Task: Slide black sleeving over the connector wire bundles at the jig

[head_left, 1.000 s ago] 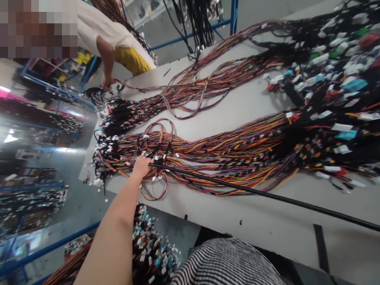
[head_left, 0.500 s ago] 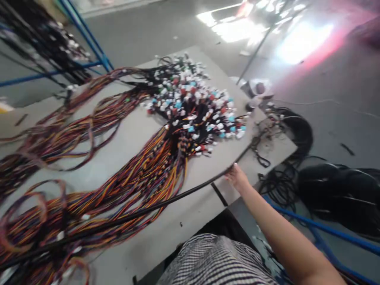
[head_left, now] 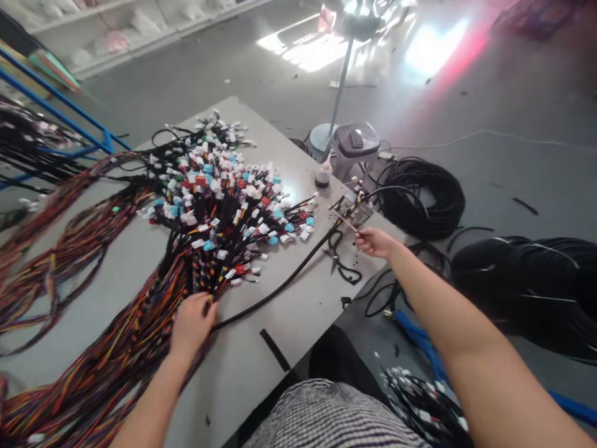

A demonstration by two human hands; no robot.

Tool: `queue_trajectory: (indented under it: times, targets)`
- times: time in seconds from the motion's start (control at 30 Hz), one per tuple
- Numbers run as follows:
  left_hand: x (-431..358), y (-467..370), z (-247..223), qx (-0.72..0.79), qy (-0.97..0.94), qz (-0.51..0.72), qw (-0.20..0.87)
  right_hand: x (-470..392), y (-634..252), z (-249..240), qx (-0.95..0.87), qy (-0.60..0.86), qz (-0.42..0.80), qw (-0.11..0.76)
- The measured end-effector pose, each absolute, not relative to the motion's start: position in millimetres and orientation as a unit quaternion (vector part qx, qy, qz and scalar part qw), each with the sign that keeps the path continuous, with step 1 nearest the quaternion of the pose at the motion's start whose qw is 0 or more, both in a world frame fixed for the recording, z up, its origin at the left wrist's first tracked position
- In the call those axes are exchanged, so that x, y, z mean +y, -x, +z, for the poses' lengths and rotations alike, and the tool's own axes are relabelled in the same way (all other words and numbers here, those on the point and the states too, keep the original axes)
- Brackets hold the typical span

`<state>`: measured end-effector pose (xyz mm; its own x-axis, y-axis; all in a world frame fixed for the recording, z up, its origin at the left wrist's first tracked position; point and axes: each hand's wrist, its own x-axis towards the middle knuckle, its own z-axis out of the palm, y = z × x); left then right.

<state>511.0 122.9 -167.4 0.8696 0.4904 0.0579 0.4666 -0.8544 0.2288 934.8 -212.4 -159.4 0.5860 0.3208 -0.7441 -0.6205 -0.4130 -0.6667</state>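
A long black cable (head_left: pixel 284 287) curves across the table from my left hand to a small metal fixture (head_left: pixel 360 215) at the table's corner. My left hand (head_left: pixel 192 323) has its fingers curled where the cable meets it, over the edge of a thick bundle of coloured wires (head_left: pixel 135 330). At the fixture, my right hand (head_left: pixel 374 242) pinches the end of a thin metal bar (head_left: pixel 346 222) on its near side. Black-handled scissors (head_left: pixel 334 256) lie just left of that hand. White, blue and red connectors (head_left: pixel 233 199) are heaped at the bundles' ends.
A small bottle (head_left: pixel 323 175) stands at the table's far edge, before a grey stool (head_left: pixel 357 140). Black cable coils (head_left: pixel 420 196) lie on the floor at right. A short black strip (head_left: pixel 275 350) rests on the table (head_left: pixel 242 373) near me.
My left hand has come into view at the wire bundle. My right hand has gone from the middle of the cable to the metal fixture. The view has swung right.
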Motion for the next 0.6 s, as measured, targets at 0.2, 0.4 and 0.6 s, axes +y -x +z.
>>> queue_trajectory:
  times: [0.2, 0.4, 0.6]
  targets:
    - [11, -788, -191, 0.128, -0.915, 0.055, 0.378, -284, -901, -174, 0.064, 0.657, 0.524, 0.539]
    - [-47, -916, -209, 0.247, -0.735, -0.118, 0.621, -287, -771, -223, -0.028, 0.731, 0.555, 0.395]
    - [-50, -928, -221, 0.286, -0.612, -0.185, 0.714, -231, -816, -218, -0.13, 0.873, 0.371, 0.29]
